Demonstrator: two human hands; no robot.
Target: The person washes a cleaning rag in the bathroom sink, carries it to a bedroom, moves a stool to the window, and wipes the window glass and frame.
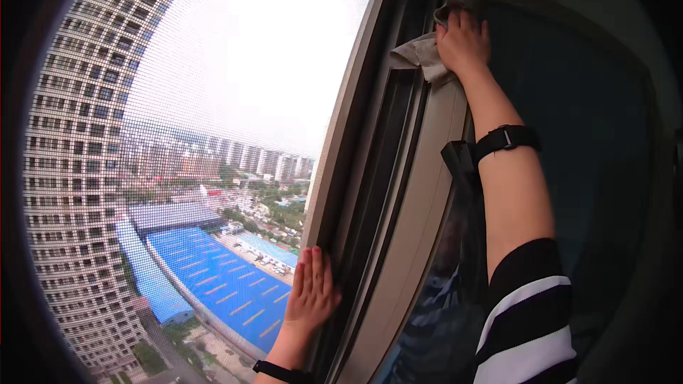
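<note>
My right hand [463,41] presses a light grey-beige cloth [424,56] against the upper part of the window frame [427,170]; its fingers point upward and part of the cloth bunches above them. Lower down, my left hand [312,290] lies against the edge of the window screen's frame [331,181], fingers stretched upward, with no object seen in it. Black bands circle both of my forearms. A dark window handle [460,157] juts out from the frame beside my right forearm.
The mesh insect screen [224,90] fills the left side, with high-rise buildings and a blue roof seen far below through it. A dark glass pane [565,117] with faint reflections stands at the right, behind my right arm.
</note>
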